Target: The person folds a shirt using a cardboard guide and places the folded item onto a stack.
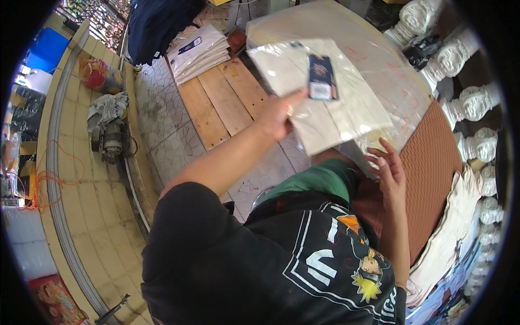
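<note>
My left hand (279,120) grips the left edge of a folded cream garment in a clear plastic bag (346,116), thumb on top. A dark hang tag (321,78) lies on its front under the shiny film. The packed garment is tilted in the air over a plastic-covered surface. Just below its right corner is my right hand (389,168), fingers apart and partly curled, beside some loose clear plastic (367,151). I cannot tell whether the fingertips touch that plastic.
Similar packed garments (197,51) are stacked on a wooden plank bench (216,100) at the far left. Dark cloth (160,27) is heaped behind it. White balusters (476,103) line the right side, by a brown textured cover (428,189). A motor (112,141) sits on the left ledge.
</note>
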